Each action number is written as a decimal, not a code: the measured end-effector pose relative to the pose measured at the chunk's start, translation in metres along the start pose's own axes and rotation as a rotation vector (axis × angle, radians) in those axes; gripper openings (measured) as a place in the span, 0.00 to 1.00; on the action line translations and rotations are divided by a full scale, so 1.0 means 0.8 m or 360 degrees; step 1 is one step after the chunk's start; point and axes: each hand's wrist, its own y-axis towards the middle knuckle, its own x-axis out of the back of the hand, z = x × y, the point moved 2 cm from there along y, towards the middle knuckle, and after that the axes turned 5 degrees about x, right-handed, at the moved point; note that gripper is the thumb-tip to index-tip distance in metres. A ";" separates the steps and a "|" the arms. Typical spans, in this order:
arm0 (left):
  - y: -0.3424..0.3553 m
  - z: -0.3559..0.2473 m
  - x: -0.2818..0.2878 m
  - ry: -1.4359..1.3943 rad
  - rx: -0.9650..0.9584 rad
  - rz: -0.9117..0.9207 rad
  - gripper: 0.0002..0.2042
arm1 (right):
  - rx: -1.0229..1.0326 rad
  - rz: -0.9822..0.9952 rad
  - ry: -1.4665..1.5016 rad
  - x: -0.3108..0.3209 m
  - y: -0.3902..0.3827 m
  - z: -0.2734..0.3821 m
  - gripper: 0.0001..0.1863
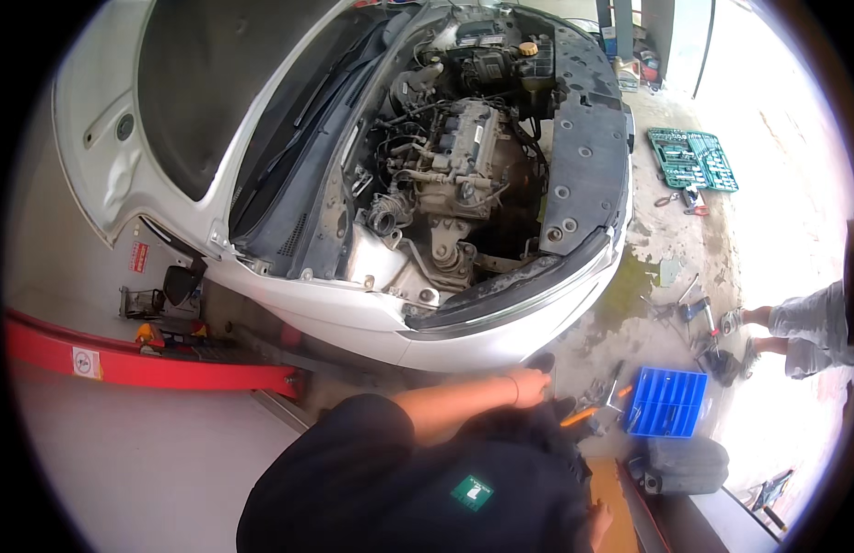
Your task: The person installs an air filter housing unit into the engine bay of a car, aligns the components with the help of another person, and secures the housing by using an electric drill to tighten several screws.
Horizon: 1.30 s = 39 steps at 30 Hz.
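My left forearm reaches across my dark shirt, and my left hand (530,388) is low in front of the white car's bumper (482,341); its fingers look blurred and bent, and I cannot tell whether they hold anything. My right hand (598,523) shows only partly at the lower edge, beside a brown board (609,493), its fingers unclear. Above them the engine bay (450,161) lies exposed, with the hood (100,138) raised at the left. An orange-handled tool (579,417) lies on the floor right of my left hand.
A red lift arm (187,364) crosses the left. On the floor at right are a blue tray (666,404), a black case (685,465), a green socket set (692,158) and scattered tools (699,313). Another person's legs (805,336) stand at the far right.
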 end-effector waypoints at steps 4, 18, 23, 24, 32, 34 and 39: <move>-0.048 0.049 -0.030 0.0066 0.0238 -0.0089 0.17 | -0.0374 -0.0043 0.0402 -0.020 0.034 0.036 0.09; -0.147 0.099 -0.027 -0.0276 0.0370 -0.0571 0.18 | -0.0149 0.0286 0.0152 -0.050 0.054 0.030 0.07; -0.174 0.143 0.007 -0.0424 0.0011 -0.1024 0.15 | -0.0117 0.0389 -0.0117 -0.133 0.025 0.068 0.09; -0.184 0.152 0.021 -0.0449 -0.0063 -0.1129 0.14 | -0.0091 0.0402 -0.0177 -0.152 0.020 0.077 0.09; -0.341 0.327 0.148 -0.0843 -0.0405 -0.2079 0.11 | 0.0162 0.0412 -0.0837 -0.268 -0.033 0.134 0.12; -0.375 0.401 0.174 -0.0779 -0.0310 -0.2462 0.11 | 0.0253 0.0423 -0.1057 -0.277 -0.049 0.140 0.13; -0.439 0.545 0.224 -0.0587 -0.0064 -0.2954 0.11 | 0.0547 0.0404 -0.1268 -0.286 -0.068 0.172 0.14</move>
